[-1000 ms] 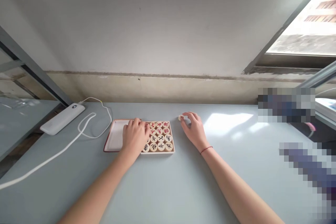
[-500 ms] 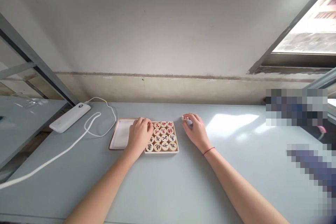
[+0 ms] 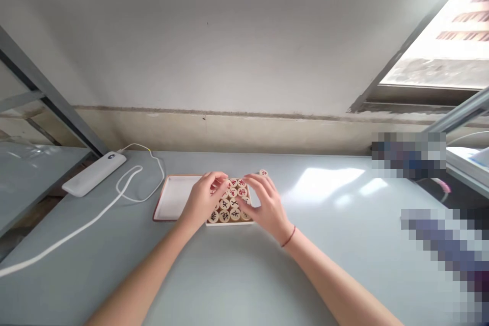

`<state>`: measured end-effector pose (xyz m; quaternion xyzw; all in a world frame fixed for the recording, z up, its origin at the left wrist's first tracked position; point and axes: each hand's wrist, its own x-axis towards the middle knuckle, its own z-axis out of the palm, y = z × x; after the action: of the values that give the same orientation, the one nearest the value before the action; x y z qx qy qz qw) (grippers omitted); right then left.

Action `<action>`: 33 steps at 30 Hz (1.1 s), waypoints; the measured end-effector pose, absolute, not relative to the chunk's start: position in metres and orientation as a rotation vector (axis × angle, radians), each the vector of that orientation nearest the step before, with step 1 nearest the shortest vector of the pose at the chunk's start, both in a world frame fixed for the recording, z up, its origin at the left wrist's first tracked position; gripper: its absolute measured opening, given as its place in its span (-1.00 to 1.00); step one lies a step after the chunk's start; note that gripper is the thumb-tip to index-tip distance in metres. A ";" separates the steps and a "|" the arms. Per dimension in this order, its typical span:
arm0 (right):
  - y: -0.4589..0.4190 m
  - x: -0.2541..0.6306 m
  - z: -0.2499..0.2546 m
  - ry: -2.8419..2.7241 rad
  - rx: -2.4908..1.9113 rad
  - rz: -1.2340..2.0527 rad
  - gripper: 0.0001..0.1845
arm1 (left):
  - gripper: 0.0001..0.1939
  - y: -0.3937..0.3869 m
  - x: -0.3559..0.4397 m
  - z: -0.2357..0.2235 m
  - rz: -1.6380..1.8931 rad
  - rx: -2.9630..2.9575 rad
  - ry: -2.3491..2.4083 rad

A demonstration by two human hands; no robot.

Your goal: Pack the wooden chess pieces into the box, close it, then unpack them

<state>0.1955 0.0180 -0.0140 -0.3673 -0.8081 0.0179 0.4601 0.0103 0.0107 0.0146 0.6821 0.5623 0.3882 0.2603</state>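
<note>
A shallow box [image 3: 229, 223] on the table holds rows of round Chinese chess pieces [image 3: 224, 215] with red and black characters. Over its left side is my left hand [image 3: 204, 197], the fingers curled and the thumb close to them; whatever is between the tips is hidden. My right hand [image 3: 267, 206] hovers at the box's right edge, thumb and fingers apart, holding nothing that I can see. Just beyond its knuckles, a single Chinese chess piece [image 3: 263, 172] lies on the table. The white-lined box lid [image 3: 176, 198] rests left of the box, partly behind my left hand.
A white power bank [image 3: 94, 173] with a white cable [image 3: 76, 232] lies at the left. The wall [image 3: 214, 132] borders the table's far edge. Blurred-out items [image 3: 408, 155] are at the right, and sunlight patches [image 3: 328, 183] fall on the tabletop.
My right hand has let go of a Chinese chess piece beyond the box and moved left to the box's edge, its fingers opening. My left hand has stayed over the box's left side.
</note>
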 end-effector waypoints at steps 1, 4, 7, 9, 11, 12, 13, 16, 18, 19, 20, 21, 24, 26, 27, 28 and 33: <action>0.014 0.191 -0.012 -1.999 -0.854 0.044 -0.65 | -0.77 0.008 0.015 0.016 1.042 1.750 1.446; 0.007 0.184 -0.009 -1.997 -0.750 0.045 -0.67 | -0.72 0.002 0.024 0.017 1.021 1.556 1.304; 0.014 0.190 -0.008 -1.991 -0.745 0.062 -0.73 | -0.70 0.002 0.026 0.016 1.056 1.509 1.293; 0.025 0.201 -0.011 -1.953 -0.843 0.073 -0.80 | -0.68 0.004 0.023 0.015 1.082 1.522 1.347; 0.040 0.216 -0.017 -1.872 -1.015 0.072 -0.84 | -0.68 0.006 0.018 0.015 1.088 1.557 1.423; 0.048 0.224 -0.021 -1.840 -1.102 0.064 -0.84 | -0.68 0.007 0.016 0.015 1.079 1.577 1.455; 0.055 0.231 -0.026 -1.816 -1.183 0.057 -0.83 | -0.70 0.008 0.013 0.015 1.069 1.597 1.482; 0.069 0.244 -0.039 -1.810 -1.361 0.131 -0.80 | -0.74 0.011 0.007 0.013 1.039 1.672 1.544; 0.073 0.247 -0.046 -1.820 -1.421 0.203 -0.80 | -0.75 0.013 0.003 0.013 1.040 1.734 1.575; 0.073 0.247 -0.048 -1.824 -1.438 0.223 -0.80 | -0.76 0.014 0.002 0.012 1.041 1.766 1.585; 0.074 0.247 -0.049 -1.828 -1.449 0.231 -0.81 | -0.76 0.014 0.001 0.012 1.044 1.796 1.592; 0.074 0.247 -0.050 -1.833 -1.456 0.231 -0.82 | -0.76 0.015 -0.001 0.011 1.049 1.826 1.599; 0.073 0.246 -0.051 -1.856 -1.461 0.243 -0.81 | -0.77 0.018 -0.005 0.008 1.052 1.934 1.632; 0.073 0.246 -0.050 -1.858 -1.463 0.259 -0.82 | -0.77 0.020 -0.007 0.004 1.037 2.021 1.667; 0.073 0.246 -0.050 -1.858 -1.465 0.264 -0.82 | -0.77 0.021 -0.009 0.002 1.022 2.064 1.685; 0.073 0.246 -0.051 -1.858 -1.468 0.267 -0.82 | -0.77 0.022 -0.009 0.000 1.002 2.101 1.707; 0.074 0.246 -0.051 -1.877 -1.460 0.270 -0.80 | -0.75 0.022 -0.010 -0.004 0.843 2.229 1.894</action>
<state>0.2459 0.0740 -0.0513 -0.5679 -0.7300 0.1049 0.3654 -0.0099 0.0223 -0.0043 0.7314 0.6213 0.2767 0.0487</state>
